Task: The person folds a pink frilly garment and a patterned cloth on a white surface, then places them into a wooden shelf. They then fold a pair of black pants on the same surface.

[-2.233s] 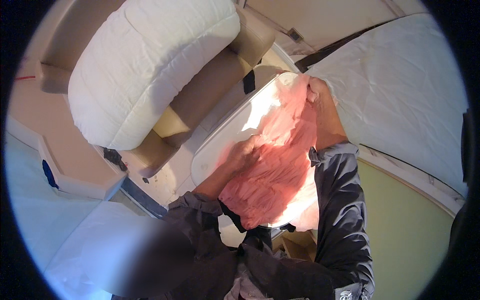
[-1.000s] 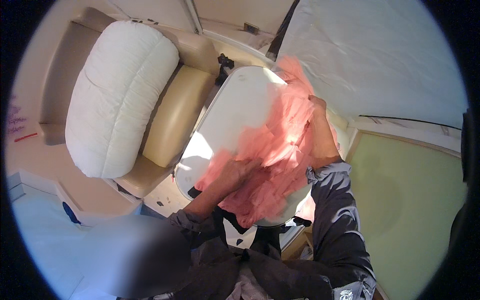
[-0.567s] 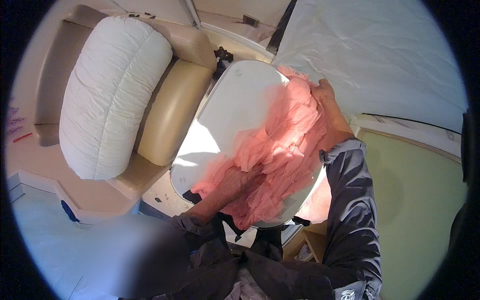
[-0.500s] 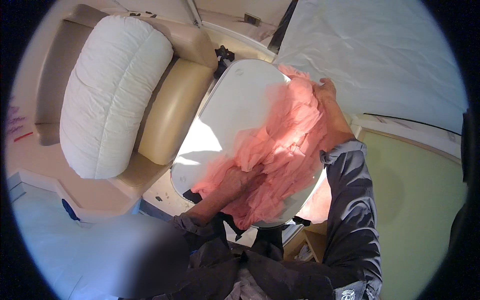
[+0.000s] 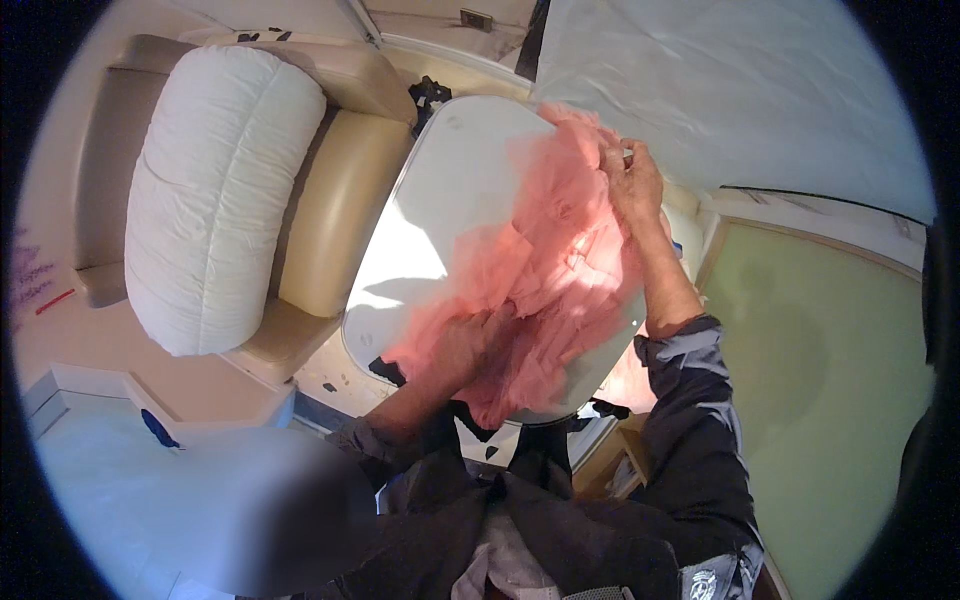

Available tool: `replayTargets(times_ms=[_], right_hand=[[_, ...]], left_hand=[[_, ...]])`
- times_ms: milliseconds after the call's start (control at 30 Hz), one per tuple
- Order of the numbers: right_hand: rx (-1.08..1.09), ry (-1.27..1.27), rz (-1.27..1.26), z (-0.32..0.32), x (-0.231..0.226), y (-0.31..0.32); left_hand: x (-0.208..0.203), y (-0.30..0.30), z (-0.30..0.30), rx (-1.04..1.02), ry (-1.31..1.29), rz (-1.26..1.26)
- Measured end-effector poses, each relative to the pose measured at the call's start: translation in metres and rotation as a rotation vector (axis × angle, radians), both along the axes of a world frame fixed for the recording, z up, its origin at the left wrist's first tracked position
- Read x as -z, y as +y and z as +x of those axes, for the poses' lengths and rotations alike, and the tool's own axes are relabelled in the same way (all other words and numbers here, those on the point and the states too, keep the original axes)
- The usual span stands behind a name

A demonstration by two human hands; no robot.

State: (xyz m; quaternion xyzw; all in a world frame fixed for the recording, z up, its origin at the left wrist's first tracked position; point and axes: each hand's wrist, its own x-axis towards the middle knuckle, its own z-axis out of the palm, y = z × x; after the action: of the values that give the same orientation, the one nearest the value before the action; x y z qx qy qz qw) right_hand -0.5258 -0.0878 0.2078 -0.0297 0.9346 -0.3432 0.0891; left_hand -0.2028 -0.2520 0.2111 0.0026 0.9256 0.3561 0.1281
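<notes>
A heap of sheer salmon-pink tulle fabric (image 5: 570, 260) lies bunched over the right half of a white oval table (image 5: 470, 150), its near end hanging over the front edge. My left hand (image 5: 470, 345) is sunk among the near folds, slightly blurred; its fingers look curled around the cloth, with the tips partly hidden. At the fabric's far right edge is my right hand (image 5: 636, 185), its fingers bent and closed on the material. A small white bit (image 5: 627, 154) shows by these fingers, too small to name.
Left of the table, a large white pillow (image 5: 220, 200) rests on a tan cushioned bench (image 5: 345, 200). White sheeting (image 5: 720, 90) hangs at the far right, above a pale green panel (image 5: 810, 330). Black scraps (image 5: 430, 95) lie beyond the table, and an open wooden compartment (image 5: 615, 460) stands near my legs.
My right hand has shifted slightly left onto the fabric's edge, and its fingers have curled in. The left hand stays in the folds, moving a little. The whole view has shifted slightly.
</notes>
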Motion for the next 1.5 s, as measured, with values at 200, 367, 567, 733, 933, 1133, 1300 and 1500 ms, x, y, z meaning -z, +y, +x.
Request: replayTargets(times_ms=[200, 367, 567, 733, 933, 1133, 1300, 1500], right_hand=[[0.178, -0.054, 0.151, -0.024, 0.067, 0.021], [0.210, -0.131, 0.265, -0.075, 0.116, 0.034], [0.290, -0.201, -0.119, -0.060, 0.035, 0.007], [0.315, -0.063, -0.138, -0.064, 0.031, 0.039], [0.087, 0.086, 0.256, -0.043, 0.092, 0.069], [-0.248, 0.551, 0.034, 0.014, 0.010, 0.033], [-0.523, 0.599, 0.020, 0.123, -0.018, -0.001], [-0.703, 0.369, 0.205, 0.202, 0.029, 0.007]], left_hand=[[0.011, 0.001, 0.001, -0.025, 0.126, 0.036], [0.006, -0.005, 0.003, 0.007, 0.115, -0.048], [0.008, -0.006, 0.010, -0.096, 0.392, -0.062], [-0.006, -0.004, 0.009, -0.035, 0.477, 0.007], [0.006, 0.014, 0.006, 0.029, 0.222, 0.008], [-0.021, -0.004, 0.006, -0.103, 0.437, 0.069], [-0.053, -0.043, -0.029, -0.398, 0.444, 0.166], [0.013, -0.045, -0.039, 0.189, 0.284, -0.171]])
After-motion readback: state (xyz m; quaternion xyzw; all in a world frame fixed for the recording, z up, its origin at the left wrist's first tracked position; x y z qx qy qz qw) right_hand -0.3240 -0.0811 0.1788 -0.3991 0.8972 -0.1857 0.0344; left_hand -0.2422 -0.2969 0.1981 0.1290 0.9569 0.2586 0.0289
